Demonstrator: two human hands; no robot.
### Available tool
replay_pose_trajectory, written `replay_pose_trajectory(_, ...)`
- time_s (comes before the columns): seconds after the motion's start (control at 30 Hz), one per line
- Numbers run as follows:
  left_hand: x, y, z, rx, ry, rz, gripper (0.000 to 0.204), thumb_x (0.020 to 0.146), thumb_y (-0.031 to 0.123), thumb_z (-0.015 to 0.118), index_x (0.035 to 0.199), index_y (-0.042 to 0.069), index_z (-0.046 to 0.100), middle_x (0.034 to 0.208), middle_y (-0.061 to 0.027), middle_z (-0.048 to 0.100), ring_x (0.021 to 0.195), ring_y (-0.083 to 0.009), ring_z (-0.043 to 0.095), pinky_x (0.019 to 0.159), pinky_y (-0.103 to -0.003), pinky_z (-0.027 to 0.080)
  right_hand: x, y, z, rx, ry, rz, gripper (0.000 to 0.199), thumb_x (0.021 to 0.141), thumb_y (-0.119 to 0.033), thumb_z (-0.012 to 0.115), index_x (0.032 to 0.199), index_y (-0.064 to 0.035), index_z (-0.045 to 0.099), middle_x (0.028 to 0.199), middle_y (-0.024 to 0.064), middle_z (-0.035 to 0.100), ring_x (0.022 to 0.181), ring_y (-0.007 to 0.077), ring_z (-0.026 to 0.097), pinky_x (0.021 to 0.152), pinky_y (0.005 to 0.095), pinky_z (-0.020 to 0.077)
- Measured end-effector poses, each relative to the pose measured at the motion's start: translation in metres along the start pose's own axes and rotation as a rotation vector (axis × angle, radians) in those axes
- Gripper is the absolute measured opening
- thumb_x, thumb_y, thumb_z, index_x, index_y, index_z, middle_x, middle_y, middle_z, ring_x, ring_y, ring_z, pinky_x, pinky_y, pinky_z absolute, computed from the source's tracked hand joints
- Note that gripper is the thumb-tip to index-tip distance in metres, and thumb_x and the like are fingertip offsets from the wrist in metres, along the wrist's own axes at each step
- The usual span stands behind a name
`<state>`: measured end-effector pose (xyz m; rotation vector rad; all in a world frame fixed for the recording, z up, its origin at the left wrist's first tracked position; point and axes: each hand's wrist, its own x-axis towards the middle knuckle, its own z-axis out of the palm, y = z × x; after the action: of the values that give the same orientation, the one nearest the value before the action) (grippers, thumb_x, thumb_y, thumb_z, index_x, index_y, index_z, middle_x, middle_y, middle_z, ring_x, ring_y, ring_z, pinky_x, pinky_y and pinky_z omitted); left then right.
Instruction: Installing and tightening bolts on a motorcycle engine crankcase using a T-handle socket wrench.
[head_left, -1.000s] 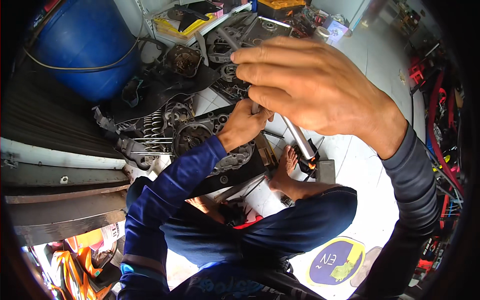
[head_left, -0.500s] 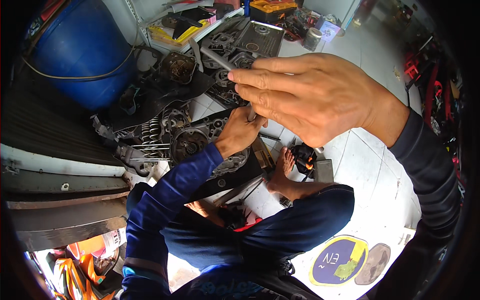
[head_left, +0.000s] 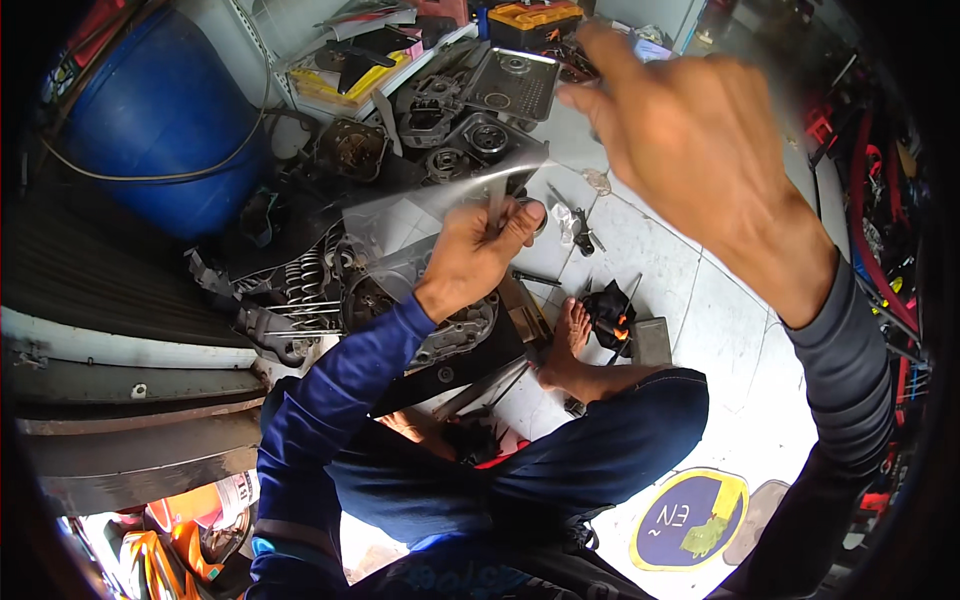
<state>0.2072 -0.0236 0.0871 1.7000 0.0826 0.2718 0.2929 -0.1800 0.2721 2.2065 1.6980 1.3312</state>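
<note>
My left hand [head_left: 468,255] is closed round the upright shaft of a T-handle wrench [head_left: 497,200], above the engine casing. The wrench's crossbar is smeared into a see-through fan by fast motion. My right hand [head_left: 700,150] is raised up and to the right, apart from the wrench, its thumb and forefinger spread and blurred at the tips. Nothing shows in it. Under my left hand lies a grey metal engine casing [head_left: 462,335] on a dark mat; my forearm and hand cover part of it. The wrench's lower end is hidden.
Engine parts [head_left: 430,110] and a metal tray [head_left: 512,85] lie beyond my hands. A blue barrel [head_left: 165,115] stands at the far left. Coil springs [head_left: 303,272] lie left of the casing. Near my foot are a black bundle [head_left: 608,312] and a grey box [head_left: 651,342].
My right hand has come off the wrench's crossbar and moved up and right. The crossbar, sharp before, is now a spinning blur. My left hand stays on the shaft.
</note>
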Motion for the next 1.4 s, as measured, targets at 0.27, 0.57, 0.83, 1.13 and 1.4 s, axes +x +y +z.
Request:
replay_pose_trajectory(0.27,0.007,0.012,-0.004,-0.03,0.062,0.017,0.048,0.094,0.043,0.061,0.069,0.001,0.061,0.055,0.0018,0.049,0.055,-0.0052,0.041,0.049,-0.026,0.033,0.011,-0.002,-0.009,0.025,-0.044,-0.142,0.029,0.08,-0.016,0.07,0.104,-0.0024,0.062,0.057,0.0095,0.056,0.051,0.0275,0.059,0.046,0.0378,0.0437)
replay_pose_trajectory(0.57,0.006,0.016,-0.004,-0.036,0.081,0.087,0.048,0.096,0.041,0.058,0.069,0.002,0.059,0.057,0.0017,0.05,0.054,-0.0061,0.041,0.05,-0.026,0.033,0.026,-0.004,-0.008,-0.004,-0.062,-0.271,0.031,0.068,-0.007,0.066,0.098,-0.0007,0.062,0.065,0.0087,0.059,0.062,0.0255,0.064,0.051,0.0369,0.0476)
replay_pose_trajectory(0.83,0.004,0.026,-0.006,-0.112,0.048,0.063,0.049,0.096,0.042,0.057,0.068,0.002,0.058,0.058,0.001,0.052,0.057,-0.0065,0.046,0.053,-0.025,0.039,0.036,-0.011,-0.005,-0.039,-0.094,-0.386,0.027,0.067,-0.013,0.066,0.091,-0.0018,0.062,0.072,0.0073,0.062,0.067,0.0213,0.065,0.054,0.0331,0.0487)
replay_pose_trajectory(1.13,-0.001,0.032,-0.006,-0.021,-0.031,0.023,0.021,0.095,0.017,0.057,0.081,0.001,0.062,0.072,-0.0007,0.06,0.065,-0.0103,0.052,0.059,-0.028,0.044,0.024,-0.01,0.033,0.151,0.243,-0.764,0.037,0.075,-0.021,0.06,0.108,-0.0074,0.068,0.12,0.0019,0.06,0.111,0.0188,0.056,0.09,0.0332,0.0472)
replay_pose_trajectory(1.4,-0.008,0.019,-0.015,0.587,-0.045,0.402,0.02,0.097,0.014,0.052,0.114,0.005,0.05,0.101,-0.0068,0.053,0.091,-0.0131,0.054,0.073,-0.028,0.049,0.023,-0.024,0.036,0.266,0.262,-0.841,0.036,0.082,-0.021,0.059,0.115,-0.0108,0.066,0.134,0.0003,0.055,0.121,0.0182,0.052,0.1,0.0366,0.0439)
